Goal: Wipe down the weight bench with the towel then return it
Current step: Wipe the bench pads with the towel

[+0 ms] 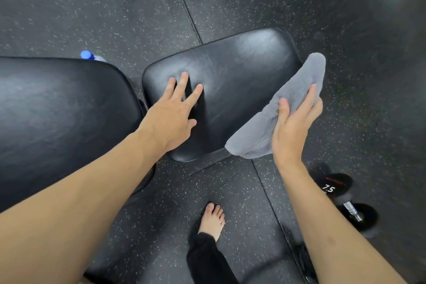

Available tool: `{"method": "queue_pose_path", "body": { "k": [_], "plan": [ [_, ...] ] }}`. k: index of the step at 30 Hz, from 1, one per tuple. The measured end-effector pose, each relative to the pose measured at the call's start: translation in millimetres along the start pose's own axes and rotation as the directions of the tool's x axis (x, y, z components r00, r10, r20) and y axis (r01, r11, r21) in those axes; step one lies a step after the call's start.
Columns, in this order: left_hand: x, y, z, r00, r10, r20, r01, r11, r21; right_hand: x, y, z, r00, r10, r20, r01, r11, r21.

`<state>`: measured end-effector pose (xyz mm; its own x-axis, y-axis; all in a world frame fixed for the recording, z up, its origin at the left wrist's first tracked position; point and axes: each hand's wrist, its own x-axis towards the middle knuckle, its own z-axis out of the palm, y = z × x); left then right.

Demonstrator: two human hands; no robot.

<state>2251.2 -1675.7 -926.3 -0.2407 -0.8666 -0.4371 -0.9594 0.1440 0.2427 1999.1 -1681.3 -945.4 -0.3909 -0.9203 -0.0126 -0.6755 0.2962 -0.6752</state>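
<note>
While your left hand lies spread, empty, bracing the bench seat pad, your right hand pinches the grey towel at three o'clock, apparently ready for wiping.

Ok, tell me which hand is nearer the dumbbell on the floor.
Right. The right hand, gripping the grey towel, is just above the dumbbell in the view. The left hand lies far to the left, flat on the seat pad.
</note>
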Motion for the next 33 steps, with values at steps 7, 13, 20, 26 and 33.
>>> {"method": "queue_pose_path", "body": {
  "k": [7, 13, 20, 26, 33],
  "plan": [
    [-3, -13, -2, 0.999, 0.048, -0.005, -0.048, 0.997, -0.064, -70, -1, 24, 0.968, -0.152, 0.199, 0.208, 0.931, -0.3],
    [-21, -38, -3, 0.996, 0.089, -0.025, -0.091, 0.993, -0.08, -33, 13, -22, 0.636, -0.474, 0.609, 0.768, 0.465, -0.44],
    [-26, -37, 3, 0.995, 0.062, -0.077, -0.067, 0.996, -0.061, -1, -14, -8, 0.515, -0.451, 0.729, 0.857, 0.233, -0.46],
    [-33, -56, -5, 0.985, 0.042, -0.168, -0.064, 0.99, -0.127, -30, -19, 20, 0.317, -0.554, 0.77, 0.943, 0.097, -0.318],
    [-50, -88, -22, 0.966, -0.004, -0.258, -0.029, 0.992, -0.125, -46, -36, 43, 0.076, -0.533, 0.843, 0.992, -0.044, -0.118]
  ]
}}
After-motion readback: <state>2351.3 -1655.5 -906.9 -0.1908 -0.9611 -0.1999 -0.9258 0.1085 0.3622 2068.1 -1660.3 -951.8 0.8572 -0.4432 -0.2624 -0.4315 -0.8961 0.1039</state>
